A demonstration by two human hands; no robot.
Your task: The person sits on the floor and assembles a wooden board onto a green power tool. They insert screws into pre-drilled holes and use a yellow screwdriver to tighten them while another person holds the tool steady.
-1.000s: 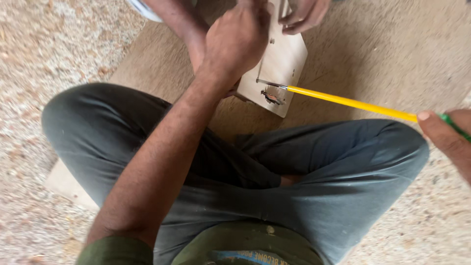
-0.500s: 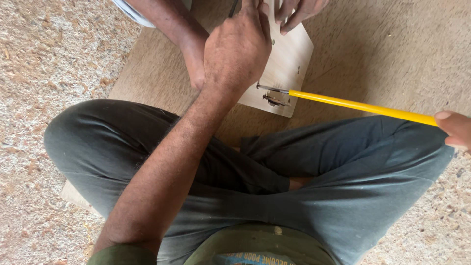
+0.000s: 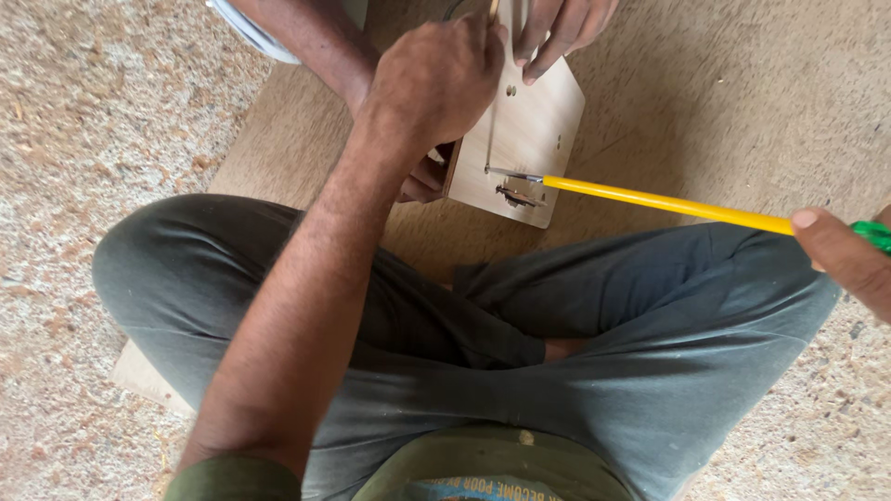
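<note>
My left hand [image 3: 434, 82] presses down on the left edge of a small pale wooden piece [image 3: 531, 139], fingers curled over it. My right hand [image 3: 846, 260] at the right border grips the green handle end of a long yellow tool [image 3: 668, 206]. The tool's metal tip rests on a small dark metal fitting [image 3: 516, 193] near the piece's front edge. Another person's hand [image 3: 561, 26] touches the far end of the same piece.
The piece lies on a large brown board [image 3: 724, 93] spread over a floor covered in sawdust [image 3: 93, 121]. My crossed legs in grey trousers [image 3: 594, 334] fill the foreground. The other person's forearm [image 3: 311, 37] reaches in from the top left.
The view has tilted, so the wooden piece and hands sit lower in the frame. The tool's tip stays at the metal fitting, and my left hand keeps its hold.
</note>
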